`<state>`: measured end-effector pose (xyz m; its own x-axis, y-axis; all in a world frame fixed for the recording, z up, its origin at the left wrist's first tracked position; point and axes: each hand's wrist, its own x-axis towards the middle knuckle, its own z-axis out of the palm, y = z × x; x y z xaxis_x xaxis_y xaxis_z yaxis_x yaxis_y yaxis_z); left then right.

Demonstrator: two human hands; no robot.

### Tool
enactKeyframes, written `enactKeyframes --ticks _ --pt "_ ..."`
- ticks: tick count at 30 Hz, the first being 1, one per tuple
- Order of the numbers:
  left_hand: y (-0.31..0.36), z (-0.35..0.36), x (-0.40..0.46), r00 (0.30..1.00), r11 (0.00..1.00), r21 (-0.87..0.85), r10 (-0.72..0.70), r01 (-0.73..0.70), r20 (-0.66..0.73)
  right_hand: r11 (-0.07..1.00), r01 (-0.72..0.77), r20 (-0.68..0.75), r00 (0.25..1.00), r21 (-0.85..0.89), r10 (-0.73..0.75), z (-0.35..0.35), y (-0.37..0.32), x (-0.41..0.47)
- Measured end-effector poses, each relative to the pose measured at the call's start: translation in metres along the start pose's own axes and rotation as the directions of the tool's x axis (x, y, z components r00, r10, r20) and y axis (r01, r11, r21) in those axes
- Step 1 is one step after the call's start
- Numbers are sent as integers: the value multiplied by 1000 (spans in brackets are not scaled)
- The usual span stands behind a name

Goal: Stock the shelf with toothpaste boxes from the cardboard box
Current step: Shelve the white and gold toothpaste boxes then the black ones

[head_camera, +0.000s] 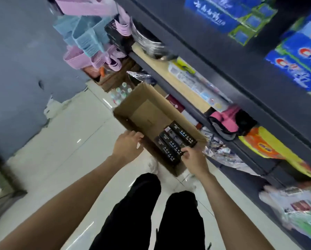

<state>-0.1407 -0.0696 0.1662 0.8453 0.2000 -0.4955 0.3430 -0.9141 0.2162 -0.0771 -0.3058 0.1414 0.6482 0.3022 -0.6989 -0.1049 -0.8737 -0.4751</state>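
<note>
An open cardboard box point(143, 112) stands on the floor beside the dark shelf unit point(237, 73). In its near end lie three black toothpaste boxes point(171, 143) side by side. My right hand point(192, 159) reaches into the box, and its fingers curl round the near end of the rightmost toothpaste box point(182, 134). My left hand point(127, 145) grips the box's near left rim. Blue and green toothpaste boxes point(299, 58) stand on the upper shelf at the right.
Lower shelves hold packets, folded cloth point(228, 121) and an orange-yellow bag point(270, 147). Pink and blue plastic baskets point(86, 38) hang at the far end of the aisle. Bottles point(120, 92) stand beyond the box. My legs and white shoes are below, on pale tiles.
</note>
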Motion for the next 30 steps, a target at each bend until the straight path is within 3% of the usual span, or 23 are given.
enactKeyframes --ticks 5,9,11,13,15,19,21,24,27,30 --pt "-24 69 110 971 999 -32 45 -38 234 997 -77 35 996 -25 78 63 21 118" --pt "-28 139 183 948 994 -67 -63 88 313 987 -161 -9 987 0 161 119 53 194" --pt "-27 177 205 925 983 -112 -94 145 369 971 -224 1 975 -79 224 143 66 220" --pt "-23 213 218 901 996 -58 -40 72 432 942 -212 -45 977 -259 208 162 74 235" --pt "-19 240 227 878 983 124 61 -135 475 895 -201 -125 978 -398 164 174 77 243" --pt "-14 258 237 837 822 334 280 -462 470 833 -90 -256 965 -546 -64 191 88 254" --pt "-12 260 241 752 651 396 461 -647 471 798 -73 -290 948 -598 -131 195 95 257" --pt "-17 253 242 568 367 440 627 -820 534 794 -121 -251 967 -595 -40 188 96 256" --pt "-22 251 237 502 246 472 666 -847 553 796 -151 -176 983 -587 56 183 100 257" --pt "-21 264 234 438 107 514 685 -851 582 848 -226 -189 970 -479 151 170 97 255"
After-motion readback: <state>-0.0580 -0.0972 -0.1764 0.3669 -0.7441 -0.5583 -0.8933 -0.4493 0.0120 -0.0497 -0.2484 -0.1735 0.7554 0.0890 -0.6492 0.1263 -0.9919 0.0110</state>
